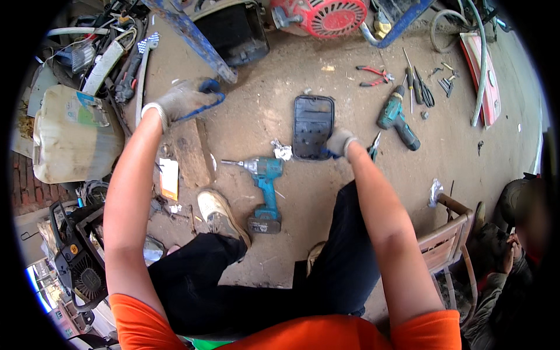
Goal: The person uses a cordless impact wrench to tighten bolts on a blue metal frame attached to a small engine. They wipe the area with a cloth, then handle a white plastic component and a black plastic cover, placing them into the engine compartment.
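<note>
My left hand (189, 100), in a grey work glove with blue fingers, is in the air left of the blue metal frame leg (213, 49). Its fingers are bent and slightly apart, with nothing seen in them. My right hand (339, 142), gloved the same way, grips the lower right corner of a black rectangular plastic cover (314, 119). Part of that grip is hidden under the hand. The cover's hollow, ribbed side faces up. Between my hands and my feet a teal cordless impact wrench (265, 186) lies with its socket pointing left.
A red engine housing (335, 17) stands at the far side. To the right lie a cordless drill (398, 119), red-handled pliers (376, 76), screwdrivers (410, 87) and several bolts. A jerrycan (76, 137) stands left, a wooden chair (446, 233) right. Another person (501, 262) sits at far right.
</note>
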Tool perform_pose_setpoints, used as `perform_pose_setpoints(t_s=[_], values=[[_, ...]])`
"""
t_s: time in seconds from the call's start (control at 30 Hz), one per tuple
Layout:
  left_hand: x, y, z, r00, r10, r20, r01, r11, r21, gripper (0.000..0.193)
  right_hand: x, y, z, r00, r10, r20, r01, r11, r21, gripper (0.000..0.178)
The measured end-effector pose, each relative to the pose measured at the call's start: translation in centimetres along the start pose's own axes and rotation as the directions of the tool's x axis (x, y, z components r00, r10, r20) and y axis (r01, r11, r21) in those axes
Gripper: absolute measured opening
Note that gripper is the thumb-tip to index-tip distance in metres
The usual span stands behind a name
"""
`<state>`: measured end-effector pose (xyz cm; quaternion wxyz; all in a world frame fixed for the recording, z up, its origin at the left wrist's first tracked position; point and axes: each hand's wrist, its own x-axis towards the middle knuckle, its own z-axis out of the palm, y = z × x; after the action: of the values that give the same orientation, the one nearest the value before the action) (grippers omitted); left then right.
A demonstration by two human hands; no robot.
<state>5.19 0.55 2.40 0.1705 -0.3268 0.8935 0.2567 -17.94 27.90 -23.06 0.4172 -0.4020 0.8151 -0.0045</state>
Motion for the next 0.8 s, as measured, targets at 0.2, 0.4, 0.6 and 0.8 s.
perform_pose_setpoints(t_s=[0.2,0.4,0.6,0.8], values=[[-2.3,2.5,-0.2,0.998,-0.061,0.006,0.061,0.998,0.023,0.05,-0.5,3.4,-4.0,0.999,-0.038,-0.038,0.02,0.922,-0.387,0.034],[-3.1,2.0,0.6,0.997,-0.075,0.027,0.076,0.996,-0.051,0.049,-2.3,-1.6,-3.5,0.949,0.299,0.101,-0.312,0.935,0.166,0.055],[-3.2,3.9,1.7,0.998,-0.02,0.063,0.021,1.0,-0.004,0.052,2.9,2.7,-0.7,0.934,0.354,0.048,-0.357,0.916,0.183,0.053],[-5.8,4.8,1.4,0.995,-0.032,0.094,0.025,0.997,0.074,0.055,-2.3,-0.3,-4.5,0.977,0.091,0.191,-0.166,0.887,0.43,0.037]])
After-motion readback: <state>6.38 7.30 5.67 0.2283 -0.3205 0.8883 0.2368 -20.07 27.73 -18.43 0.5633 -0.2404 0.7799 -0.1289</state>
